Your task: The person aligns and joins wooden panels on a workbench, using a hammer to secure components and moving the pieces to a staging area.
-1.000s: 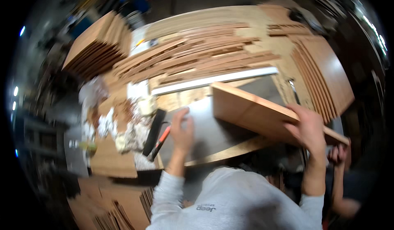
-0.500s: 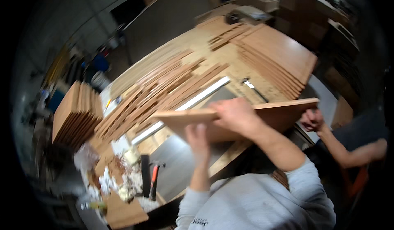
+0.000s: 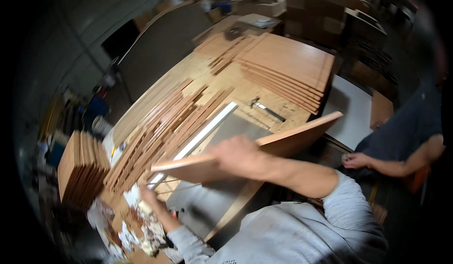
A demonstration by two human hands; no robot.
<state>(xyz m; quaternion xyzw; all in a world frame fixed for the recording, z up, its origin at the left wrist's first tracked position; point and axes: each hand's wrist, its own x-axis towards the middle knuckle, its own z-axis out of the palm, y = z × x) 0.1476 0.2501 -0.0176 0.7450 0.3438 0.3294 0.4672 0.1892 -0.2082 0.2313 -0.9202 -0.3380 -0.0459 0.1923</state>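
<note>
My right hand (image 3: 238, 155) grips the upper edge of a flat wooden panel (image 3: 302, 134), which stands tilted on its edge above the near side of the table. Its lower part is partly behind my right forearm. My left hand (image 3: 150, 197) is off the panel, low on the left, beside white crumpled rags or paper (image 3: 132, 195). Motion smears its fingers. Thin brownish lines run between it and the panel's near corner; I cannot make out what they are. Under the panel lies a grey metal-looking sheet (image 3: 188, 200), with a white strip (image 3: 207, 129) along its far side.
A hammer (image 3: 267, 110) lies beyond the panel. Long wooden strips (image 3: 165, 127) cover the table's left part. Stacked panels (image 3: 288, 59) stand far right; more panels (image 3: 78, 165) stand upright at left. At right, another person's hand (image 3: 357, 160) is near a white board (image 3: 349, 108).
My left hand has left the panel and moved left and down toward the crumpled rags. The panel has shifted left with my right hand. The other person's hand is lower, and my view has turned right.
</note>
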